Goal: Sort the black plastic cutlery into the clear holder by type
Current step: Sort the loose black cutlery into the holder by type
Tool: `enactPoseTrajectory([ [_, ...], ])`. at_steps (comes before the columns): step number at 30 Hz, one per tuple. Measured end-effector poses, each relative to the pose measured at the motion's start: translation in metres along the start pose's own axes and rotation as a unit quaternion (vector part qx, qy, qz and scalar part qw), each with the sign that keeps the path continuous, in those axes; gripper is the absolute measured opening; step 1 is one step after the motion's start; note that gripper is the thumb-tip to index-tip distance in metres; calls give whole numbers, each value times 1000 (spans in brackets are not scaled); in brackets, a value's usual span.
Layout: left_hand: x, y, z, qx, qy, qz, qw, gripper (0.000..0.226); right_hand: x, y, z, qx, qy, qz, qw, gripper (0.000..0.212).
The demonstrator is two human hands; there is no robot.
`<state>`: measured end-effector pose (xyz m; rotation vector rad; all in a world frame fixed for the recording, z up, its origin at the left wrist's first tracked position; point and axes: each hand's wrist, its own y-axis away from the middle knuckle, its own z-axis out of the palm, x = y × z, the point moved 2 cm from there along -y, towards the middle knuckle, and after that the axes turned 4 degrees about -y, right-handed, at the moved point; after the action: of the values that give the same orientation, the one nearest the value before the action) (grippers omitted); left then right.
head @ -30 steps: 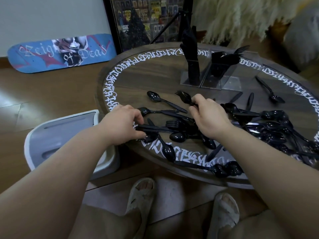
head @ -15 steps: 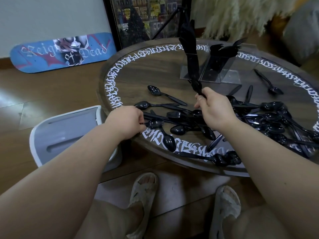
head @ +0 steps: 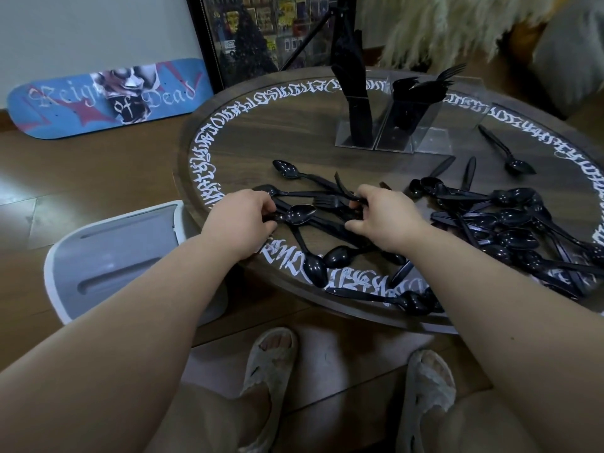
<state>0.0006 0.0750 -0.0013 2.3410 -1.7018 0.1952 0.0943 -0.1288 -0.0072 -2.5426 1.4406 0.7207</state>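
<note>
Two hands (head: 307, 217) gripping cutlery (head: 330, 220), holder (head: 392, 125) beyond

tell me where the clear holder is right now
In the head view the clear holder stands on the far side of the round table, right of centre, beyond the loose cutlery pile and both hands, with black cutlery upright in its compartments.

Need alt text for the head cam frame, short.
Two bare hands, left and right, grip black plastic cutlery in a loose pile on a round wooden table with white lettering round its rim. A clear holder at the far side already has knives and forks standing in separate compartments; more spoons lie heaped to the right.
</note>
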Motion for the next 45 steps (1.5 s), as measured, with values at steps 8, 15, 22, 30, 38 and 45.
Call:
enactPoseTrajectory([
  [8, 5, -1, 1, 7, 13, 12, 1000, 29, 7, -3, -1, 9, 32, 30, 999, 14],
  [15, 8, -3, 1, 47, 20, 3, 999, 33, 5, 1, -4, 2, 17, 31, 999, 9],
  [22, 35, -1, -5, 86, 41, 48, 994, 25, 4, 9, -21, 50, -202, 95, 973, 12],
  [30, 87, 13, 4, -28, 176, 103, 978, 25, -2, 20, -24, 56, -454, 124, 880, 19],
  [38, 102, 13, 4, -71, 318, 52, 944, 12, -4, 33, -41, 65, -478, 140, 865, 27],
  [45, 104, 9, -1, -21, 291, 1, 956, 14, 10, 37, -50, 37, -522, 197, 829, 35],
])
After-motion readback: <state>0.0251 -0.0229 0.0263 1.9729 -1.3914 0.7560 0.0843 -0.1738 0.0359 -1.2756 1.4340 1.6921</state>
